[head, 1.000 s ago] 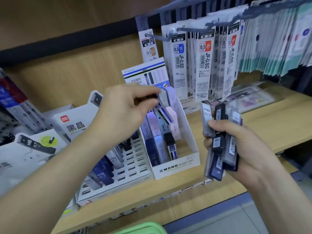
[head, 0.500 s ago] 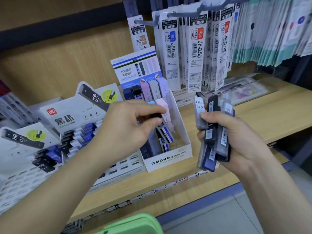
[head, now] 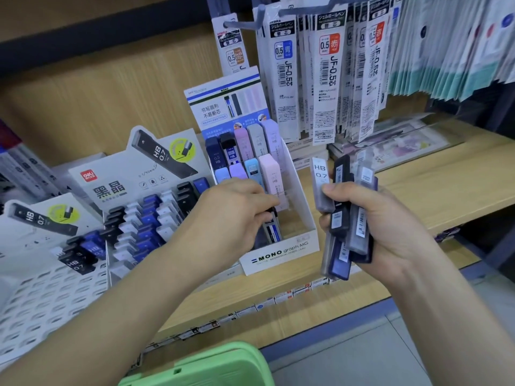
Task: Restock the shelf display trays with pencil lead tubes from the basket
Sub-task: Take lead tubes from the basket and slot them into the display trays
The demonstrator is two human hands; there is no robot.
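Note:
My left hand [head: 231, 215] reaches into the white MONO display tray [head: 281, 256] and pinches a dark lead tube [head: 271, 227] standing in its front row. Pastel and dark tubes fill the tray's rear rows. My right hand [head: 381, 227] grips a bundle of several lead tubes [head: 345, 218], grey, black and blue, held upright to the right of the tray. A white Deli slotted tray [head: 83, 285] with black and blue HB 0.7 tubes sits on the left. The green basket [head: 200, 366] shows at the bottom edge.
Hanging JF-0.5 refill packs [head: 328, 79] crowd the hooks above and behind the MONO tray. More packets hang at the upper right. Flat packaged items lie on the wooden shelf [head: 446, 185] behind my right hand. Price labels line the shelf's front edge.
My left hand has dropped from above the MONO tray down into its front row with the dark tube. My right hand has kept its bundle almost still.

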